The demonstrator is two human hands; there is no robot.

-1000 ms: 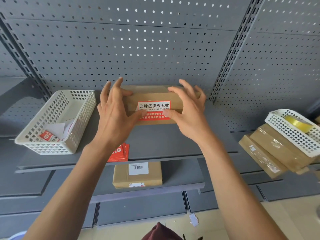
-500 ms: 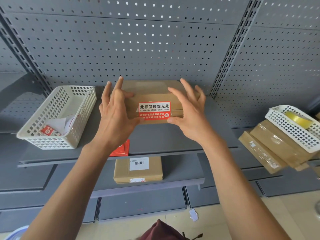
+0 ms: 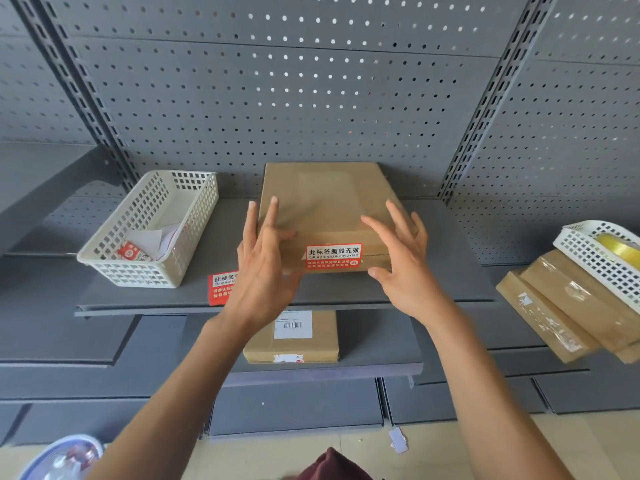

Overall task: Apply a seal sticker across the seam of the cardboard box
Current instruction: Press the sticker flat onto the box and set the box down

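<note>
Seeing both hands at the cardboard box (image 3: 322, 206), which lies flat on the grey shelf (image 3: 166, 299) against the pegboard. Left hand (image 3: 263, 268) covers the box's near-left corner, fingers straight and close together, fingertips (image 3: 274, 201) lying on the box top; I can't tell how hard they press. Right hand (image 3: 403, 261) sits at the near-right corner, fingers spread, thumb (image 3: 377, 272) at the front lower edge; contact with the top unclear to me. Between the two thumbs, the seal sticker (image 3: 333, 257), red and white, is stuck across the seam on the front face. Left of my left fingers: a stack of red stickers (image 3: 221, 289) on the shelf, partly hidden by the wrist, then a white basket (image 3: 149, 230).
</note>
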